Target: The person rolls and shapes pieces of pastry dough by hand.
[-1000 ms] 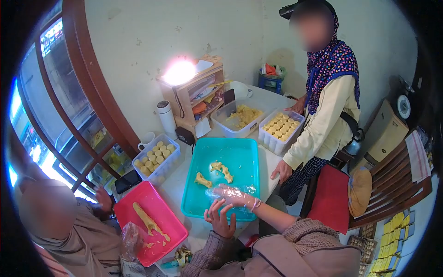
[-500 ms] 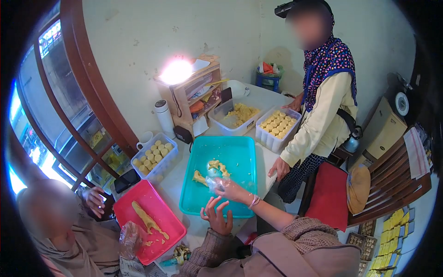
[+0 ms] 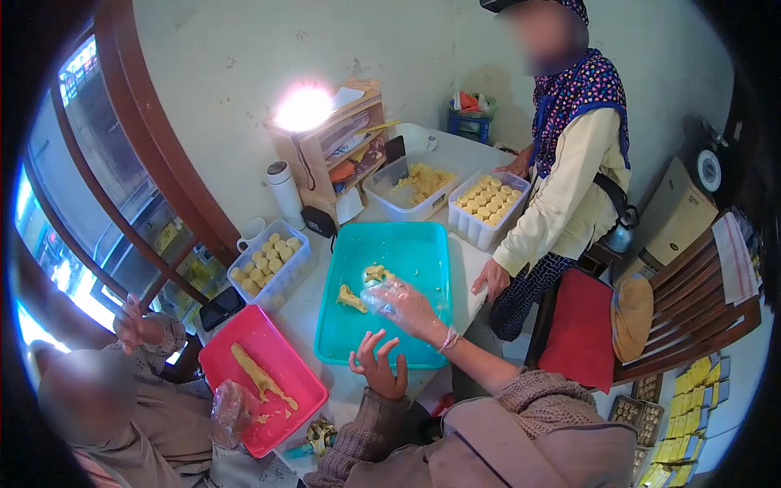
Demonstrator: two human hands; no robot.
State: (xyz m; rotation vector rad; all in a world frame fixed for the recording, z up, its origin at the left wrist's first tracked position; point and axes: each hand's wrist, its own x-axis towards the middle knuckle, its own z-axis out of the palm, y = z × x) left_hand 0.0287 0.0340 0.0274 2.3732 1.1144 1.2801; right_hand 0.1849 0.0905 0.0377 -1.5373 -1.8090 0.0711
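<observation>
My right hand [image 3: 407, 309], in a clear plastic glove, reaches over the turquoise tray [image 3: 342, 342] with its fingers stretched out. It covers part of the tray; whether it touches dough underneath is hidden. Beside its fingertips lie a lump of yellow dough [image 3: 351, 298] and a smaller broken piece of dough [image 3: 376, 272]. Bare and raised near the tray's front edge, my left hand [image 3: 381, 366] holds nothing, its bent fingers apart.
Left of me, a seated person has a pink tray [image 3: 301, 378] with a dough strip [image 3: 259, 376]. Tubs of round dough pieces [image 3: 272, 260] [image 3: 492, 199] and a tub of crumbly dough [image 3: 399, 207] stand behind. Another person stands at the right beside a red-cushioned chair [image 3: 573, 337].
My gloved right hand has moved slightly up over the dough pieces, covering some of them. The seated person's hand has risen toward the window. The view has shifted slightly.
</observation>
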